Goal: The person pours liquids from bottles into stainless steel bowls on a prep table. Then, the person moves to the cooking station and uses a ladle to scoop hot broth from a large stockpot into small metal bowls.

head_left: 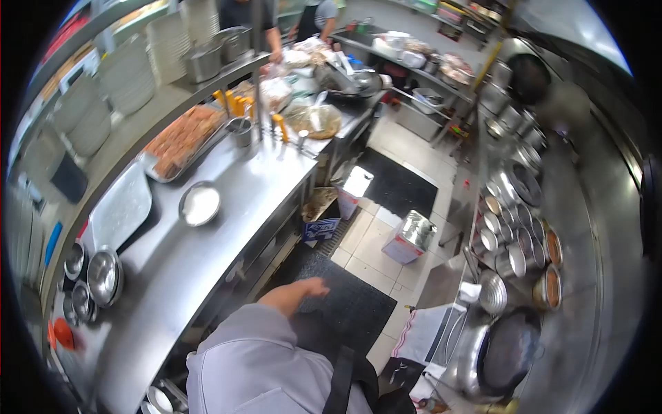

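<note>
My left hand reaches out from a light grey sleeve over the black floor mat, apart from the counter. Its fingers are small and blurred, so whether they are curled or spread is unclear; no object shows in it. My right hand is out of view. Left of me runs a steel counter with a bowl of white contents. Behind the bowl lies a tray of raw, pinkish-orange meat pieces, beside a pale empty tray.
Several metal bowls stand at the counter's near left. On the right, a stove line carries a large wok and several pots. Boxes stand on the floor ahead. Two people are at the far counter.
</note>
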Available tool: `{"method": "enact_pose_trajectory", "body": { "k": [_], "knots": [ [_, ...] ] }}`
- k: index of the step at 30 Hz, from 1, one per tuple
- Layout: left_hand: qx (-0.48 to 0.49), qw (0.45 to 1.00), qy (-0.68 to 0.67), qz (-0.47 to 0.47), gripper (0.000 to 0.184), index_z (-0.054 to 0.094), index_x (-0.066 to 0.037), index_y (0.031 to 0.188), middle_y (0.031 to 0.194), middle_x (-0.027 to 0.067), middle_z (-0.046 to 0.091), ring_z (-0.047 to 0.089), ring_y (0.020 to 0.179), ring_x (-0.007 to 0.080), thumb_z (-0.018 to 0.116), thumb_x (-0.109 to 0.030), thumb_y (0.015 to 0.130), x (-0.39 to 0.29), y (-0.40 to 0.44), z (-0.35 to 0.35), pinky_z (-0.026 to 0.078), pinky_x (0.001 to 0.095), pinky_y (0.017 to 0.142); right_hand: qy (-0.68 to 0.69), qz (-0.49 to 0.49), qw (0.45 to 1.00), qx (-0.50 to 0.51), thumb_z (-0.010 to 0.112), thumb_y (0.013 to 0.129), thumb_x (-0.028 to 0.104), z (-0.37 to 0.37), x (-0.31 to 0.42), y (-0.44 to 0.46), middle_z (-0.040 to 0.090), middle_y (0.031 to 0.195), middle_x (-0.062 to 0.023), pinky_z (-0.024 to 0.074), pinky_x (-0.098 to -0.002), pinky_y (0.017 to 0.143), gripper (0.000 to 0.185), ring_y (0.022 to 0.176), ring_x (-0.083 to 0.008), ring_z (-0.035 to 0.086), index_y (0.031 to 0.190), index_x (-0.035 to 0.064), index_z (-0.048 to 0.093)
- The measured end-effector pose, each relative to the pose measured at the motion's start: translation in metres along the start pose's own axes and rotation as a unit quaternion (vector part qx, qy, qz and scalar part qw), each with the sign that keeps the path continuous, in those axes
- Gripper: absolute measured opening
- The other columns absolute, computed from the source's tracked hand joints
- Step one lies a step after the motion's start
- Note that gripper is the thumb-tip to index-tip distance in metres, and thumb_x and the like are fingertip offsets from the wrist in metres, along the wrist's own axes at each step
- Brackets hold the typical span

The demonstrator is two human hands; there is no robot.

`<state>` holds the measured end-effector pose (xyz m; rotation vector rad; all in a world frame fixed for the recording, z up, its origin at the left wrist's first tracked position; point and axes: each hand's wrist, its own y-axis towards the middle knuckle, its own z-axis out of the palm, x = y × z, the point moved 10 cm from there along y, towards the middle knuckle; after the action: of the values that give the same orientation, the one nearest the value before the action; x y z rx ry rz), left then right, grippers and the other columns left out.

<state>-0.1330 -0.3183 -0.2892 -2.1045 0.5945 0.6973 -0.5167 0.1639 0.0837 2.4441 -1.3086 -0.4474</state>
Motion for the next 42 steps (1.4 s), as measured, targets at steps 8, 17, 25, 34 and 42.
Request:
{"method": "enact_pose_trajectory", "body": {
  "k": [8, 17, 25, 34, 42],
  "knots": [
    [-0.221, 0.951, -0.207, 0.055, 0.051, 0.067, 0.005, 0.105, 0.105, 0.0219, 0.068, 0.064, 0.104, 0.0336, 0.061, -0.043, 0.087, -0.083, -0.011, -0.074, 0.05, 0.0422, 0.09, 0.288, -0.36, 0.882, 0.1, 0.052, 0.099, 0.027, 0.033, 0.347, 0.18, 0.059, 0.104, -0.0272, 0.0456, -0.0506, 0.085, 0.033, 0.094, -0.0435, 0.056, 0.116, 0.0002, 0.063],
    [-0.576, 0.674, -0.161, -0.433, 0.031, 0.073, -0.009, 0.091, 0.098, 0.0201, 0.069, 0.066, 0.089, 0.0388, 0.054, -0.031, 0.083, 0.14, -0.331, 0.139, 0.053, 0.048, 0.08, 0.368, -0.664, 0.534, 0.373, 0.059, 0.088, 0.002, 0.17, 0.604, 0.059, 0.065, 0.101, -0.0171, 0.0494, -0.0381, 0.086, 0.022, 0.095, -0.0301, 0.063, 0.108, 0.0017, 0.067],
    [-0.552, 0.341, -0.463, -0.604, 0.045, 0.07, 0.002, 0.102, 0.1, 0.0247, 0.068, 0.067, 0.087, 0.0376, 0.066, -0.038, 0.082, 0.021, -0.434, 0.517, 0.054, 0.0465, 0.075, 0.323, -0.712, 0.397, 0.48, 0.074, 0.084, 0.021, 0.131, 0.589, -0.06, 0.068, 0.085, -0.0133, 0.0523, -0.033, 0.071, 0.023, 0.076, -0.0211, 0.065, 0.09, -0.0013, 0.071],
    [-0.321, 0.606, -0.638, -0.351, 0.042, 0.063, -0.013, 0.122, 0.103, 0.0013, 0.064, 0.056, 0.084, 0.0172, 0.062, -0.044, 0.093, 0.056, -0.317, 0.328, 0.047, 0.0352, 0.067, 0.235, -0.631, 0.495, 0.55, 0.076, 0.082, 0.028, 0.224, 0.525, 0.025, 0.073, 0.094, -0.0182, 0.0551, -0.0384, 0.08, 0.036, 0.089, -0.0284, 0.071, 0.104, -0.0004, 0.07],
    [-0.607, 0.601, -0.511, 0.097, 0.07, 0.055, 0.001, 0.13, 0.128, 0.0163, 0.06, 0.058, 0.118, 0.0267, 0.04, -0.06, 0.097, -0.089, -0.622, -0.107, 0.044, 0.0385, 0.101, 0.354, -0.459, 0.65, 0.491, 0.071, 0.085, 0.023, 0.252, 0.485, 0.206, 0.072, 0.093, -0.0185, 0.0544, -0.0367, 0.075, 0.031, 0.083, -0.0263, 0.07, 0.104, -0.0021, 0.07]
  ]
}}
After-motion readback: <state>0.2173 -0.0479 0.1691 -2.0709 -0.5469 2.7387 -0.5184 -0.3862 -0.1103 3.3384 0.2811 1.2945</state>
